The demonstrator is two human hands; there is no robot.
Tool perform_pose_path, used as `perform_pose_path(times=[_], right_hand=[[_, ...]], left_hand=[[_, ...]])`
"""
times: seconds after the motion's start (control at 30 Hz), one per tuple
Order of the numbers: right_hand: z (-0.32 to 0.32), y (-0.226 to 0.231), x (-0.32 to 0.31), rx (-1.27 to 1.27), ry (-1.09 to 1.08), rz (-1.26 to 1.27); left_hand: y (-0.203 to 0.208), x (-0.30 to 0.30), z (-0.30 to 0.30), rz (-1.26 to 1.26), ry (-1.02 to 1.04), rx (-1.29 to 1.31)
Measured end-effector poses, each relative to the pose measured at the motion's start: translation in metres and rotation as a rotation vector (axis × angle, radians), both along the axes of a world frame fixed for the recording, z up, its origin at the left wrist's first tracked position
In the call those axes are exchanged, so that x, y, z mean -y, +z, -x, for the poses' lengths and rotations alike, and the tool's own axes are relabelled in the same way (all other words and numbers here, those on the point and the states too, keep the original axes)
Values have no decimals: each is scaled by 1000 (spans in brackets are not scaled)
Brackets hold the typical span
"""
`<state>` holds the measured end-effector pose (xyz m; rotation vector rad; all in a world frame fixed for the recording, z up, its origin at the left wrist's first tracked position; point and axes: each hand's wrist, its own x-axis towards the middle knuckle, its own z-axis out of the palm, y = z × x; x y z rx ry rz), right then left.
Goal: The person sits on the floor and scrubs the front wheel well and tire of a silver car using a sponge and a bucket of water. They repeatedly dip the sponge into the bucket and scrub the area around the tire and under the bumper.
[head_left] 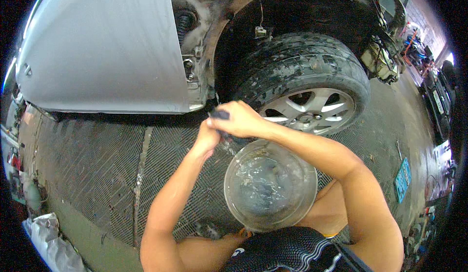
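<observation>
Two bare hands met near the middle of the view, just beyond the rim of a clear round bucket [271,218]. We recorded the left grip [207,136] curled, thumb uppermost, and the right grip [245,121] folded down against it from the right, fingers bent. Both were closed around a dark, soft-looking item [222,114], which showed between them and again just beneath; cloth or sponge, we could not tell. How tightly either grip pressed could not be read, most fingertips being hidden.

Position of the dark item: in front of the lower front corner of a silver-grey car door [112,53], left of the wheel [304,104]. Below the hands we noted pale, blurred streaks, possibly liquid.

The bucket stood between the wearer's legs, partly overlapped by the right forearm; we saw glinting, cloudy liquid inside. The tyre was smeared with pale patches, its spoked rim silver. Ribbed matting [92,160] covered the floor beneath.

Periphery: we logged a blue plate [402,179] on the floor at right, and crumpled silvery sheeting [54,243] at lower left.
</observation>
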<state>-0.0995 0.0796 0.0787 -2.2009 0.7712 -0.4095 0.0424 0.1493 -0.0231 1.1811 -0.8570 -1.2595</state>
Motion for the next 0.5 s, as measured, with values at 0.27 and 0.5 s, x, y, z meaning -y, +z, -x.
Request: perform_pose_path(times=[0.27, 0.5], right_hand=[[-4, -48, 31, 105, -75, 240], [37, -107, 9, -228, 220, 259]], left_hand=[[-1, 14, -2, -196, 424, 123], [-12, -11, 2, -241, 600, 79]])
